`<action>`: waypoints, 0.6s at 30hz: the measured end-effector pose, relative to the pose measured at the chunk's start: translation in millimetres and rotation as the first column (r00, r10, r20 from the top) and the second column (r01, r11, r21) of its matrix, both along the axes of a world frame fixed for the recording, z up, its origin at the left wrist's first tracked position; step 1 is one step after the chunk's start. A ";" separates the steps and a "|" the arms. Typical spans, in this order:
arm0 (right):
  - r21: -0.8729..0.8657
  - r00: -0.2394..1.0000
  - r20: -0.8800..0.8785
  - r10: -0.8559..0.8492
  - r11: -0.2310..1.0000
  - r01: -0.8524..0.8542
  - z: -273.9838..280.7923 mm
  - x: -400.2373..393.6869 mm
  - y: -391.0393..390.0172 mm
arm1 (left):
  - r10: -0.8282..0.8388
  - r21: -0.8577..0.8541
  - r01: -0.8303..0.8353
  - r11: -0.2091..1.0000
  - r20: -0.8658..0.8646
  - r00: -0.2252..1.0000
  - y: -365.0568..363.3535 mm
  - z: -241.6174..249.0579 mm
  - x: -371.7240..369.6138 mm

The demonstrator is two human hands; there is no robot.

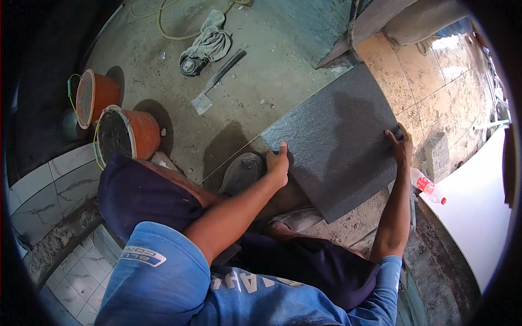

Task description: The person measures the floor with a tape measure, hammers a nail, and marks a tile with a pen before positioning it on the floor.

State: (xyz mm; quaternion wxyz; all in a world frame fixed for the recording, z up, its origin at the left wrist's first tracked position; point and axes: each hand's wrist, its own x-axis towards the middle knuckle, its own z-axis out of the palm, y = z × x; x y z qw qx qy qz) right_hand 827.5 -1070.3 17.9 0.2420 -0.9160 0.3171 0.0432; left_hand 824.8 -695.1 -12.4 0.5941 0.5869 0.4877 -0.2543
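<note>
A large dark grey floor tile (342, 144) with a rough-looking face lies at a slant in front of me, between my two hands. My left hand (278, 164) grips its left edge, thumb up on the face and fingers curled under the side. On the opposite edge my right hand (401, 144) has hold of it, thumb on top and the other fingers around the far side. A shadow falls over the middle of the tile. My shoe (242, 173) rests beside the tile's left corner, and the other shoe (298, 220) is partly under its near edge.
Two orange buckets (147, 136) stand at left. A trowel-like flat-bladed tool (216, 82), a tape measure (190, 65) and a cloth (213, 39) lie on the concrete floor. At right are a plastic bottle (429, 187), a stone block (436, 155), a white panel (473, 201) and dirty beige tiles (389, 65).
</note>
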 end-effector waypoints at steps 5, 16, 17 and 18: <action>-0.014 0.999 -0.048 0.001 1.000 -0.001 1.4 -0.4 -2.5 | -0.041 -0.023 0.039 0.999 -0.084 0.996 -1.3 15.1 4.9; -0.001 0.999 -0.040 -0.020 1.000 0.020 4.0 -1.5 -0.4 | -0.056 -0.028 0.053 0.998 -0.080 0.995 -0.1 18.4 5.8; -0.016 0.999 -0.048 -0.024 1.000 0.023 3.9 -1.5 0.3 | -0.053 -0.086 0.045 0.995 -0.087 0.995 1.5 18.5 5.9; -0.030 0.998 -0.056 -0.028 0.999 0.026 4.2 -1.2 0.9 | -0.050 -0.144 0.037 0.989 -0.094 0.994 2.3 19.5 6.4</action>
